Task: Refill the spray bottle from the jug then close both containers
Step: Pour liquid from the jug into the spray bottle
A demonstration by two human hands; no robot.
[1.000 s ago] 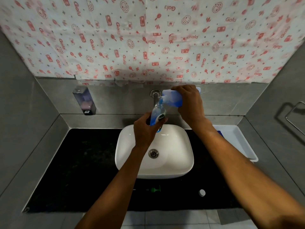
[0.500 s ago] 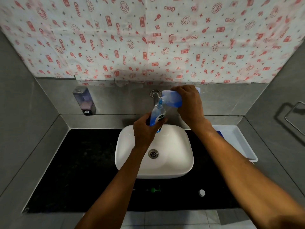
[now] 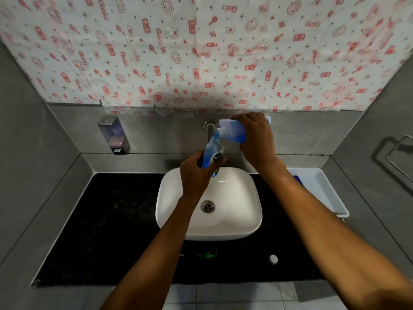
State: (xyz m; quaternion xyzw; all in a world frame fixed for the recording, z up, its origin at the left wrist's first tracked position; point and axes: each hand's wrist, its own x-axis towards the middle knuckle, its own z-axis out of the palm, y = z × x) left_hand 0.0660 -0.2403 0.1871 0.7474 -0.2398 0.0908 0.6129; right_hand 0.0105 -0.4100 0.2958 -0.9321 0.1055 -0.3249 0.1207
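I see the left hand [image 3: 196, 175] wrapped around the lower body of the spray bottle [image 3: 213, 154], fingers curled tight on it, holding it over the white basin [image 3: 237, 211] near the basin's twelve o'clock edge. The bottle leans slightly, its open neck up. At about one o'clock from it, the right hand [image 3: 257, 139] clasps the jug [image 3: 232, 133], fingers closed over its top and side, tipping it on its side so its spout meets the bottle's neck. Blue liquid shows in both. On the black counter [image 3: 100, 220], at the basin's six o'clock, I see the green pump head [image 3: 209, 255]; a small white cap [image 3: 273, 259] lies at five o'clock. A white tray [image 3: 324, 189] sits at three o'clock.
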